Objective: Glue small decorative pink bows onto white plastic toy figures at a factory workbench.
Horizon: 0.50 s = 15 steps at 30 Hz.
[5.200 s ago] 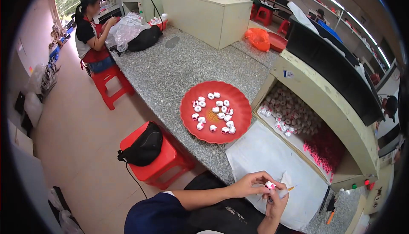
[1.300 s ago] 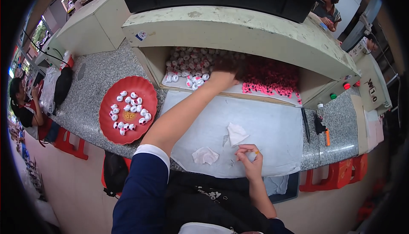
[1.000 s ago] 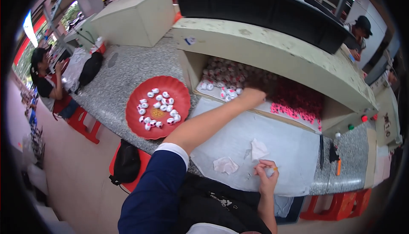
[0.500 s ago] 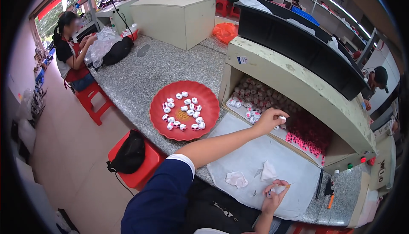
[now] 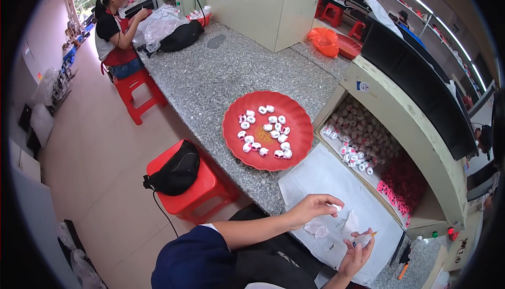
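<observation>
My left hand [image 5: 314, 211] pinches a small white bead-like piece [image 5: 336, 208] above the white sheet [image 5: 302, 176]. Close by on the right, my right hand [image 5: 356, 255] is wrapped round a small whitish squeeze bottle [image 5: 362, 240] with a thin yellow tip. Two crumpled white cloths [image 5: 316, 229] lie under and beside the hands. To the left, a red scalloped plate [image 5: 236, 149] carries several white pieces with dark and pink marks. Beyond the sheet, a cream box with an open front [image 5: 347, 81] holds a heap of white pieces [image 5: 363, 126] and many small pink pieces [image 5: 401, 189].
A black tray [image 5: 415, 73] sits atop the cream box. A black-and-orange tool [image 5: 404, 262] lies at the right. On the left stands a red stool [image 5: 202, 197] with a black bag [image 5: 176, 170]. A co-worker [image 5: 118, 31] sits at the far left counter end.
My left hand has drawn back from the box's opening toward my right hand, carrying the white piece. My right hand still holds the bottle. The view has shifted leftward.
</observation>
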### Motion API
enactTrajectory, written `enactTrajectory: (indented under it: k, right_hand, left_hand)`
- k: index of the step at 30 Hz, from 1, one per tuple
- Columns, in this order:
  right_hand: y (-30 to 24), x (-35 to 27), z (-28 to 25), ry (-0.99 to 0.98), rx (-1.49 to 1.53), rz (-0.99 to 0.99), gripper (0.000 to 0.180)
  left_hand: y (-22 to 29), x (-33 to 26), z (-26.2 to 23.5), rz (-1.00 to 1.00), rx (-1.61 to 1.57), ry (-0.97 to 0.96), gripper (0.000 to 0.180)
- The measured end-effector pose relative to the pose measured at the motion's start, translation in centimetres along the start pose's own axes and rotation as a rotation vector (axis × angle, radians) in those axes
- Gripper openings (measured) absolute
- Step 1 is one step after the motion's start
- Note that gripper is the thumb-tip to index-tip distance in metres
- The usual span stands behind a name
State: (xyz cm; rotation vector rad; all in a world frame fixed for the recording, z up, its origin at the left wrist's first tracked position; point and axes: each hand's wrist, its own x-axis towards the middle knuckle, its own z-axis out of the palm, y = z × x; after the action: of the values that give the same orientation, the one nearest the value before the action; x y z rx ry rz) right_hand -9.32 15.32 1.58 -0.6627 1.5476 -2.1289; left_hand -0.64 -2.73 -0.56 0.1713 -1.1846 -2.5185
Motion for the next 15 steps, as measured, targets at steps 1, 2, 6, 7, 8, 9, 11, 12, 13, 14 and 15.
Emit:
enactTrajectory:
  k: [1,2,6,7,8,9,11,12,13,14,15]
  right_hand:
    - [-0.2,-0.2,0.2,0.026,-0.018,-0.029,0.050]
    - [-0.5,-0.4,0.4,0.056,-0.037,-0.058,0.051]
    - [-0.9,-0.4,0.5,0.123,0.034,-0.103,0.047]
    - [-0.8,-0.1,0.3,0.154,0.098,-0.103,0.040]
    - [-0.9,0.3,0.2,0.191,0.160,-0.104,0.033]
    - [-1.2,0.7,0.2,0.173,0.245,-0.081,0.034]
    - [-1.1,1.1,0.3,0.170,0.452,-0.074,0.035]
    - [-1.0,1.2,0.5,0.167,0.573,-0.089,0.037]
    - [-1.1,1.2,0.6,0.166,0.598,-0.098,0.035]
    - [-1.2,1.3,0.8,0.163,0.622,-0.115,0.033]
    - [-1.2,1.6,1.1,0.190,0.486,-0.156,0.030]
  left_hand:
    - [-0.1,-0.4,0.2,0.009,-0.028,-0.007,0.027]
    - [-0.1,-0.8,0.6,0.014,-0.057,-0.015,0.028]
    - [0.4,-1.6,1.7,0.018,-0.148,0.016,0.030]
    - [0.2,-1.6,1.5,0.023,-0.134,0.023,0.031]
    - [0.0,-1.6,1.4,0.021,-0.121,0.027,0.033]
    - [0.1,-1.6,1.4,-0.007,-0.104,0.042,0.032]
    - [0.2,-1.4,1.6,-0.033,-0.083,0.055,0.032]
    - [0.3,-1.5,1.8,0.006,-0.048,0.093,0.032]
    - [0.2,-1.5,1.9,0.008,-0.027,0.096,0.032]
    - [0.0,-1.2,2.1,0.013,-0.003,0.092,0.031]
    - [-0.1,-1.2,2.3,0.013,0.019,0.098,0.031]
